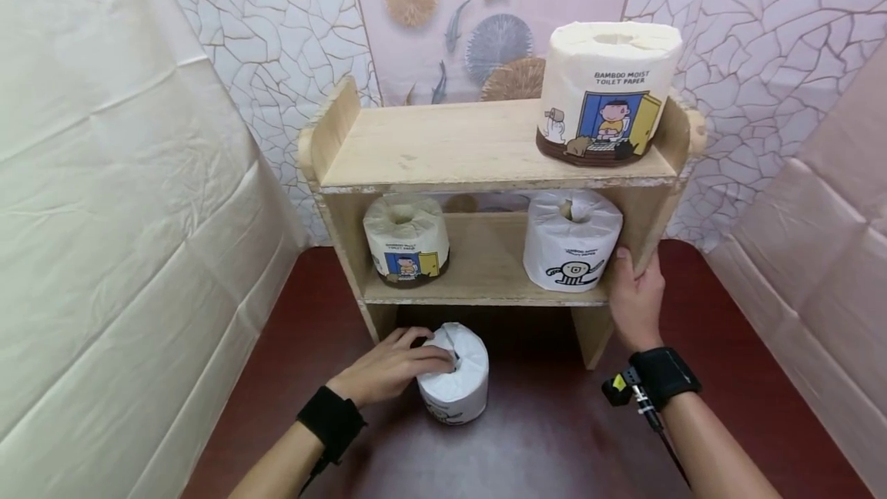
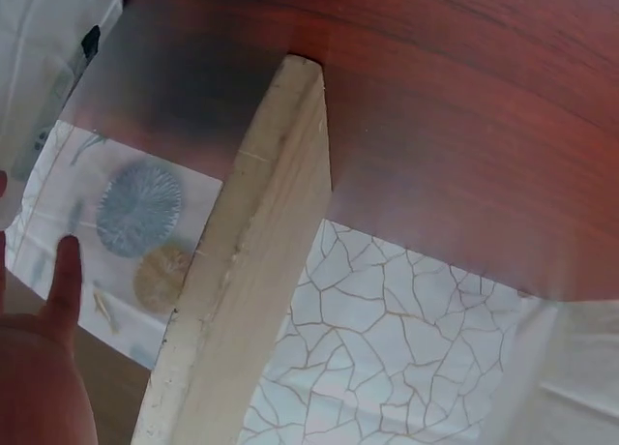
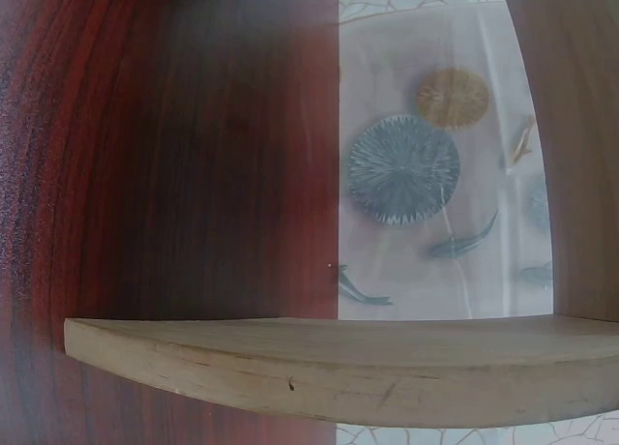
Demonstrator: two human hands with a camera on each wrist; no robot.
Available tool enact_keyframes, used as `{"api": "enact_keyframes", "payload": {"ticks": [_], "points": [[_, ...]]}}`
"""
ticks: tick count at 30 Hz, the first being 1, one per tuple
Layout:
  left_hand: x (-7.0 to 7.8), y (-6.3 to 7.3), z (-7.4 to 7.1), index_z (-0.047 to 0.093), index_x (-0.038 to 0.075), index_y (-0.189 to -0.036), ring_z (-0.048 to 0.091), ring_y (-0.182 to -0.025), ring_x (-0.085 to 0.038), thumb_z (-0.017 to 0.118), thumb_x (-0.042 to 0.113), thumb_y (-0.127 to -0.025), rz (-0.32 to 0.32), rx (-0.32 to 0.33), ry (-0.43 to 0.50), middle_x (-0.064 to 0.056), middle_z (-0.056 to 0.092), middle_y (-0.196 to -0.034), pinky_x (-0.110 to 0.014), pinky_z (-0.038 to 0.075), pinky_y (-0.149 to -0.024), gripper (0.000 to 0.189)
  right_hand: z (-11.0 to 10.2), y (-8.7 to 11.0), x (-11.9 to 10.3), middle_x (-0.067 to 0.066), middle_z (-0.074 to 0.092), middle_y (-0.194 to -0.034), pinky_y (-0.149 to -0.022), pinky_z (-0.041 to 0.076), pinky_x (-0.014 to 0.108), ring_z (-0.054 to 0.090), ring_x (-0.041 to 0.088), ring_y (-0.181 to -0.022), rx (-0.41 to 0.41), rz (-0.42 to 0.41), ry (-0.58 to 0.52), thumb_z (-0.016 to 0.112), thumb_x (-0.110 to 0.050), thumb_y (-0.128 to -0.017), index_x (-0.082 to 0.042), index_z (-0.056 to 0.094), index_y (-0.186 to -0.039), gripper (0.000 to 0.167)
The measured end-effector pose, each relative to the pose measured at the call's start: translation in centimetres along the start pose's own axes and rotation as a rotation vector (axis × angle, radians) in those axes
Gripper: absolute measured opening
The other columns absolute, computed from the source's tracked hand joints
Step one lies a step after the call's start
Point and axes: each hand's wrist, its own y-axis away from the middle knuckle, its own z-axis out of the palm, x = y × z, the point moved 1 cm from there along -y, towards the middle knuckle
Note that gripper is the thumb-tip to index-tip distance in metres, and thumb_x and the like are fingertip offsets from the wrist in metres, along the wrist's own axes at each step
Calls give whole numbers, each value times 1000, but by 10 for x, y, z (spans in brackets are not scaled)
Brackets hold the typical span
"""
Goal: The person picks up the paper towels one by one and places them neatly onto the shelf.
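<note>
On the dark red tabletop in front of the wooden shelf (image 1: 423, 146), my left hand (image 1: 388, 366) grips a white wrapped toilet paper roll (image 1: 466, 387) from its left, fingers over the top at the core hole. Part of this roll (image 2: 44, 68) also enters the left wrist view at upper left, with the hand (image 2: 44, 368) below. My right hand (image 1: 637, 299) holds the shelf's right side panel near the lower board, thumb toward the front. The right wrist view shows that panel (image 3: 290, 368) but not the hand.
A large cream roll (image 1: 564, 98) stands at the right of the top board. On the lower board are a smaller cream roll (image 1: 374, 241) at left and a white roll (image 1: 540, 252) at right. Fabric-covered walls (image 1: 125, 214) enclose the red tabletop (image 1: 527, 437).
</note>
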Motion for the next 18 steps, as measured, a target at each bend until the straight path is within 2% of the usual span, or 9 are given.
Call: {"api": "enact_keyframes", "payload": {"ticks": [3, 8, 14, 18], "points": [[0, -2, -1, 65, 32, -142, 44, -143, -23, 64, 1, -101, 8, -7, -28, 18, 59, -147, -55, 43, -111, 52, 0, 0, 0, 18, 66, -138, -97, 43, 18, 58, 1, -118, 0, 1, -1, 53, -21, -109, -6, 55, -152, 45], [-2, -4, -4, 68, 32, -138, 46, -142, -23, 65, 3, -96, 26, 23, -98, 19, 62, -143, -64, 33, -118, 51, 2, 0, 0, 19, 65, -138, -97, 43, 18, 58, 1, -118, -11, 0, -5, 53, -21, -109, -6, 54, -152, 45], [1, -5, -9, 63, 33, -146, 47, -143, -20, 65, 8, -102, 46, -11, -99, 21, 57, -151, -53, 42, -114, 51, -2, 2, 1, 17, 65, -139, -98, 43, 17, 58, 1, -120, -5, 4, -3, 54, -19, -109, -7, 54, -153, 45], [2, -5, -12, 64, 32, -145, 48, -143, -19, 64, 11, -104, 43, -29, -115, 19, 58, -151, -49, 44, -113, 46, -1, 0, 0, 18, 64, -142, -98, 43, 17, 57, 0, -121, -13, -1, 7, 53, -20, -109, -9, 52, -154, 46]]}}
